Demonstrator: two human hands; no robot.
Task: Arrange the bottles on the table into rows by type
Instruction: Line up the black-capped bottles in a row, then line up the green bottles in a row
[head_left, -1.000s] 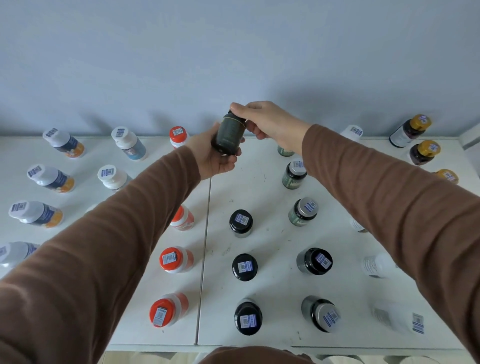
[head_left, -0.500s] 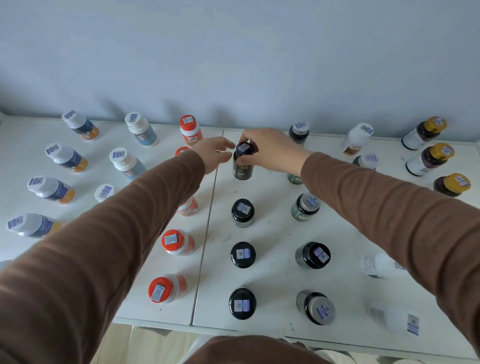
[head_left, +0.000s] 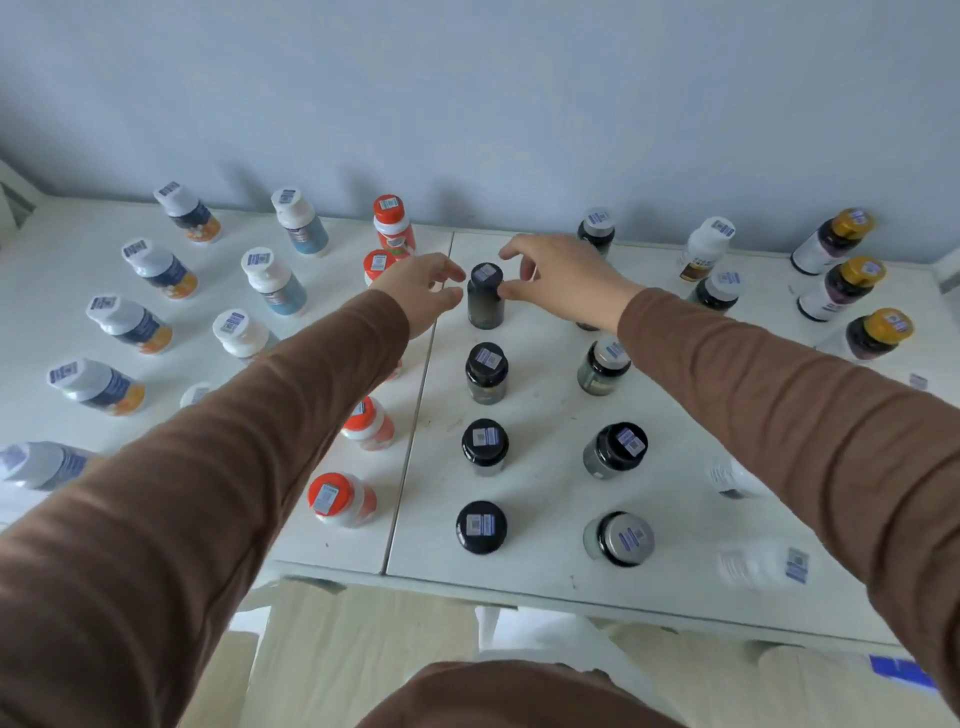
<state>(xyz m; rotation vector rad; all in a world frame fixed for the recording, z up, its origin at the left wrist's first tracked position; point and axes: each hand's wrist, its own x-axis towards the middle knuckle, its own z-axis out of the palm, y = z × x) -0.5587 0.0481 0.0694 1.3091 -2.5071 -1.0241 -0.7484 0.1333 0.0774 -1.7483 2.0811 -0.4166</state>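
A dark bottle with a black cap (head_left: 485, 301) stands upright on the white table (head_left: 545, 400), at the far end of a line of three black-capped bottles (head_left: 484, 447). My left hand (head_left: 421, 291) hovers just left of it with relaxed fingers, holding nothing. On its right, my right hand (head_left: 561, 278) has its fingers spread; the thumb tip is at the cap's side and the index finger is lifted clear. Neither hand grips the bottle.
Orange-capped bottles (head_left: 340, 499) line up left of the table seam. Several white-capped bottles (head_left: 272, 280) fill the left side. Grey-lidded jars (head_left: 618, 538) stand to the right, yellow-capped bottles (head_left: 878, 332) at the far right. White bottles (head_left: 763, 566) lie under my right arm.
The dark bottle was held in the air by both hands, then came down onto the table behind the black-capped line. Both hands have opened off it.
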